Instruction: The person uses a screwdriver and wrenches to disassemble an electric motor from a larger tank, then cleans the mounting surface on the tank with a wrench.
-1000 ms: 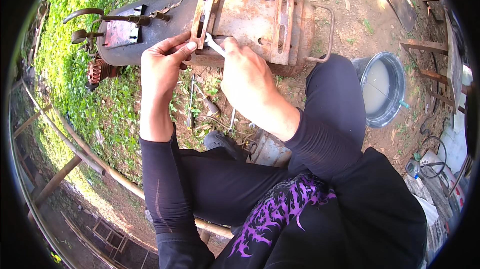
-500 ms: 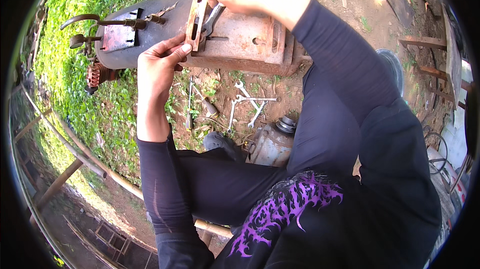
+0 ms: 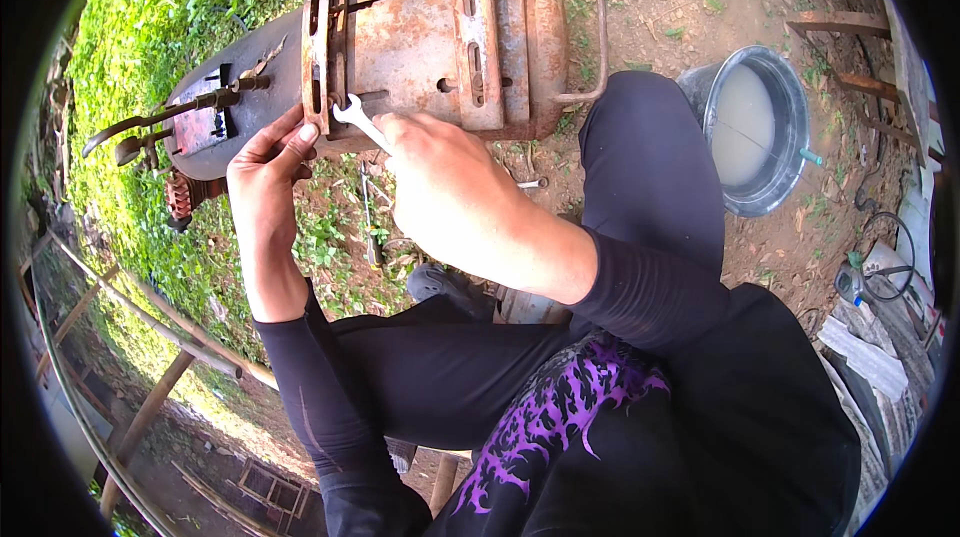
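Note:
A rusty cylindrical metal tank [image 3: 405,47] lies on its side ahead of me, with slotted steel brackets across its top. My left hand [image 3: 262,167] pinches the near end of the left slotted bracket [image 3: 316,47] between thumb and fingers. In my closed right hand [image 3: 455,192] is a silver wrench [image 3: 362,121]. Its open jaw sits just right of that bracket's near end, low on the tank; whether it grips a nut there I cannot tell. A second rusty slotted bracket [image 3: 466,12] crosses the tank farther right.
A metal bucket [image 3: 803,127] of cloudy liquid stands at the right. Below the tank lie a screwdriver [image 3: 373,237] and another wrench [image 3: 533,183], partly hidden by my right arm. Pipe fittings [image 3: 190,115] stick out at the tank's left, and a bent handle [image 3: 602,32] at its right end.
My right hand and the wrench have come from the bracket's far end to its near end. My left hand stays on the near end. The view has shifted, bringing the whole bucket in.

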Motion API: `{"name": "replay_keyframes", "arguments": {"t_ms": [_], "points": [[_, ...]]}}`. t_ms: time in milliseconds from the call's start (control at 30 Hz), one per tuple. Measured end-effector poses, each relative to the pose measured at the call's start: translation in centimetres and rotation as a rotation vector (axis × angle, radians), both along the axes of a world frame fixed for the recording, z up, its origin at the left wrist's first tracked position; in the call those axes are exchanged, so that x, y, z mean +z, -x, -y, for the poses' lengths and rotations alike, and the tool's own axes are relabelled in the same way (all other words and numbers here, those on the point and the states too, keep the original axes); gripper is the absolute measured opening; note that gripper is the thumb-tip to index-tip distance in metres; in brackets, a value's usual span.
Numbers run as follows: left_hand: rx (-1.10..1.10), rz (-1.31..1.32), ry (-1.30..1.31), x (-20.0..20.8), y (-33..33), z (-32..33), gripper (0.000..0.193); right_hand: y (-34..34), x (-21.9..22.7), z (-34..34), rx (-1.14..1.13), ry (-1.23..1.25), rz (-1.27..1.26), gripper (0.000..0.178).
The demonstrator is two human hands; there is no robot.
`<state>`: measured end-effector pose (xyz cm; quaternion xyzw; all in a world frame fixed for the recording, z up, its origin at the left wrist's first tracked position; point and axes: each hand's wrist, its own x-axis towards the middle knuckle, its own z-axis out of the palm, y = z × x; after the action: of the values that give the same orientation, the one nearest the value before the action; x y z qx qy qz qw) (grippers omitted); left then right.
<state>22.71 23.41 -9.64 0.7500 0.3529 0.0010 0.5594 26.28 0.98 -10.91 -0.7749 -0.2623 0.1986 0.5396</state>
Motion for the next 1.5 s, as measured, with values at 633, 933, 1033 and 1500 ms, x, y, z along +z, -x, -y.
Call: {"name": "replay_keyframes", "arguments": {"t_ms": [633,933,1033,1500], "points": [[0.002,-0.011,-0.025,0.2,-0.1,0.2,0.034,2.7,-2.3,-4.3,-0.166,-0.097,-0.434,0.025],[0.023,-0.007,-0.026,0.6,0.1,0.6,0.034,2.1,-3.0,-5.5,-0.231,-0.157,-0.176,0.023],[-0.014,-0.007,-0.037,0.4,0.0,0.6,0.033,1.0,-2.2,-5.1,-0.226,-0.187,-0.381,0.030],[0.001,0.026,-0.033,-0.1,0.5,0.5,0.036,-11.5,-1.6,-7.5,0.412,0.561,0.289,0.014]]}}
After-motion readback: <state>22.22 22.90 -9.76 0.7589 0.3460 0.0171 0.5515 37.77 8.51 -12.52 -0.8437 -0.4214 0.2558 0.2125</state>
